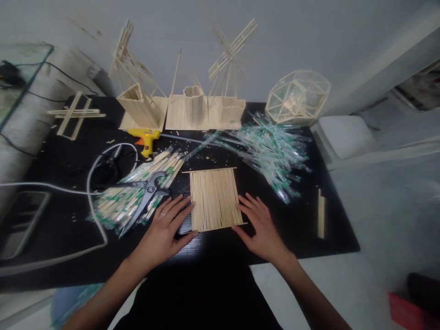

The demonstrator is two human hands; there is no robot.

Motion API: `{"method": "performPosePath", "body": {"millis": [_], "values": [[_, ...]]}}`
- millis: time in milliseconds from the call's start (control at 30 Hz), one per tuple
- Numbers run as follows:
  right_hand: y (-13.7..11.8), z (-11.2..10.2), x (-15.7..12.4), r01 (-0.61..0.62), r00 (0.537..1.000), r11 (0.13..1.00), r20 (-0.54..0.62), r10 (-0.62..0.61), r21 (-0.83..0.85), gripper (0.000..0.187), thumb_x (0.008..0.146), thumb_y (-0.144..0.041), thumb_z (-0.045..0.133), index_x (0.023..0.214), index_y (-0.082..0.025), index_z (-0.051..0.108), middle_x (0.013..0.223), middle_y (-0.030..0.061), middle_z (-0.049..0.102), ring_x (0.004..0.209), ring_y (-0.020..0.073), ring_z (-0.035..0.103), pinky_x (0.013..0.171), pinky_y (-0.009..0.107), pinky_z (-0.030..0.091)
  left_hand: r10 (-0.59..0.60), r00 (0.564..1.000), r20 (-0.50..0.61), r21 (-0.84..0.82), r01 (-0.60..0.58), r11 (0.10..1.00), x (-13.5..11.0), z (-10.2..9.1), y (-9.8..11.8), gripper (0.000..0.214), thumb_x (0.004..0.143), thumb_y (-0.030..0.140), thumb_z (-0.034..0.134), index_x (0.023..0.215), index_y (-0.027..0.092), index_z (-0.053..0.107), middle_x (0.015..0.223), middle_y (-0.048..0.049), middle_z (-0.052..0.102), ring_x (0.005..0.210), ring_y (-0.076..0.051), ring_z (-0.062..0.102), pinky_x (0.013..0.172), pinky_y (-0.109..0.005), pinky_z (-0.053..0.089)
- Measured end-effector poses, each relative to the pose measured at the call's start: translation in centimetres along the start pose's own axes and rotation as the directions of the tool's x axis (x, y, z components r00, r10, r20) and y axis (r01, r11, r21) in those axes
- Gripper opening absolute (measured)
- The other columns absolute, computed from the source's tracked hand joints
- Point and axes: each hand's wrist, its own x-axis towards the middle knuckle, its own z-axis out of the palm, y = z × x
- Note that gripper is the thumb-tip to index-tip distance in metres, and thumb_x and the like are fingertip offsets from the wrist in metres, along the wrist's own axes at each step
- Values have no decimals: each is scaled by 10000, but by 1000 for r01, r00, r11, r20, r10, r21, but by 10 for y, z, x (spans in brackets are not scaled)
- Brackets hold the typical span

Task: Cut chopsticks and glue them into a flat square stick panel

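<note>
A flat panel of wooden sticks laid side by side lies on the black table in front of me. My left hand rests flat and open against the panel's left edge, a ring on one finger. My right hand lies flat and open against its right edge. Both hands hold nothing; their fingertips touch the panel's sides.
Black cutters lie on a heap of wrapped sticks at left. A yellow glue gun and white cable sit behind. Empty wrappers pile at right. Stick models and a polyhedron frame stand at the back.
</note>
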Motion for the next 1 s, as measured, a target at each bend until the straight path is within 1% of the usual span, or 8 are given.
{"method": "performPosePath", "body": {"millis": [167, 400, 733, 1000], "values": [[1, 1, 0, 15, 1000, 1000, 2, -15, -10, 486, 1011, -355, 654, 1449, -201, 509, 1548, 139, 558, 1523, 325, 420, 1243, 661, 334, -6, 1000, -2, 23, 6, 1000, 0, 1, 1, 663, 1000, 484, 647, 1550, 172, 447, 1569, -157, 521, 1488, -355, 439, 1221, -617, 358], [0, 0, -1, 19, 1000, 1000, -12, -19, -9, 476, 1014, -361, 649, 1446, -214, 512, 1531, 134, 575, 1510, 333, 437, 1223, 672, 360, 5, 1000, -19, 25, -4, 1000, 1, 1, 2, 656, 998, 473, 652, 1543, 164, 455, 1563, -160, 526, 1479, -357, 453, 1214, -617, 367], [1, 1, -1, 12, 1000, 1000, -2, -12, -5, 479, 1005, -360, 663, 1435, -203, 522, 1538, 132, 568, 1518, 326, 423, 1239, 665, 339, 6, 1000, -16, 22, -6, 1000, 1, 1, 2, 664, 1004, 489, 640, 1549, 166, 442, 1570, -158, 518, 1485, -351, 442, 1216, -619, 359], [2, 1, -2, 0, 1000, 1000, 7, 0, -5, 510, 1002, -363, 664, 1459, -206, 501, 1549, 128, 558, 1526, 318, 412, 1244, 658, 335, 7, 1000, -8, 25, -7, 1000, 2, 2, 1, 662, 1004, 494, 638, 1548, 173, 440, 1564, -153, 524, 1478, -349, 446, 1221, -610, 353]]}}
